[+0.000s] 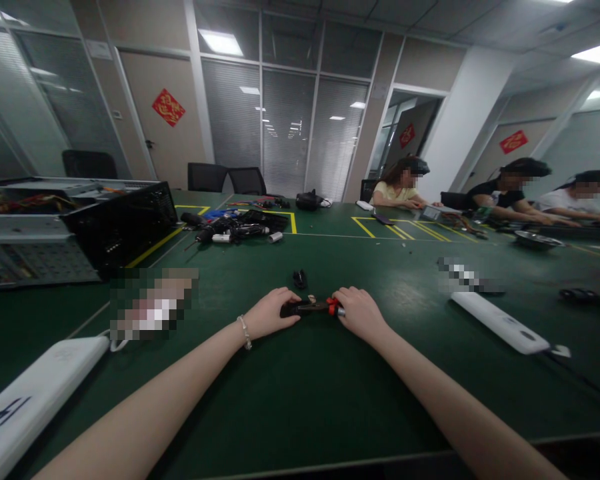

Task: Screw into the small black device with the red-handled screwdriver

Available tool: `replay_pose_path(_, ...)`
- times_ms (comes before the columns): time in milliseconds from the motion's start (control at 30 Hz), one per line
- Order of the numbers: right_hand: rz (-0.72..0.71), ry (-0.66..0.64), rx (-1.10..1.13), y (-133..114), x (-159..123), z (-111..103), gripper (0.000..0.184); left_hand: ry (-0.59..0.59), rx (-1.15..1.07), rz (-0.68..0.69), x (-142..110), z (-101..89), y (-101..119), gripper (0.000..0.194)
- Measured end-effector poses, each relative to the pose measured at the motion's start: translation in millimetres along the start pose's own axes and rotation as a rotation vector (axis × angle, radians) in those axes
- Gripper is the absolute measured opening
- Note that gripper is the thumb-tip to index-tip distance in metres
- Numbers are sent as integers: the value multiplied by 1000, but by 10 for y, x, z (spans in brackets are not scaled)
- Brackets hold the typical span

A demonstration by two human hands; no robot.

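Low over the green table, my left hand [274, 311] is closed on a small black part [293, 309], whose exact kind I cannot make out. My right hand [361, 312] grips red-handled pliers [333, 307]. The metal jaws point left and meet or overlap the black part; their tips are too small to tell apart from it. Just beyond the jaws shows a small beige piece [311, 299]. A short black bundle [299, 279], like a coiled cable, lies on the table past my left fingers.
An open computer case [130, 227] stands at the left. White power banks [45, 393] [500, 323] flank my arms. Beyond lie a pile of cables and tools [245, 225] and a black headset [310, 200]. Several people [397, 190] sit along the right side.
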State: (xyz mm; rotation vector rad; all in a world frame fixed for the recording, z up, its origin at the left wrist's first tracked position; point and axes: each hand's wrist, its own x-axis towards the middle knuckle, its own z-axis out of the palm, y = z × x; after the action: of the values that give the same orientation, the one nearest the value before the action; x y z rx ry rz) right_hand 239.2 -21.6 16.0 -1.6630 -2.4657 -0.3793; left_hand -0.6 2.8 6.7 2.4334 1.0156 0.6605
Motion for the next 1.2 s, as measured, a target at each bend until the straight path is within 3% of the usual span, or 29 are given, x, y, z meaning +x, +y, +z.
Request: replay_pose_path(1200,-6,6,0,9,4,11,26,-3,-2,-9,6,5,-9,30)
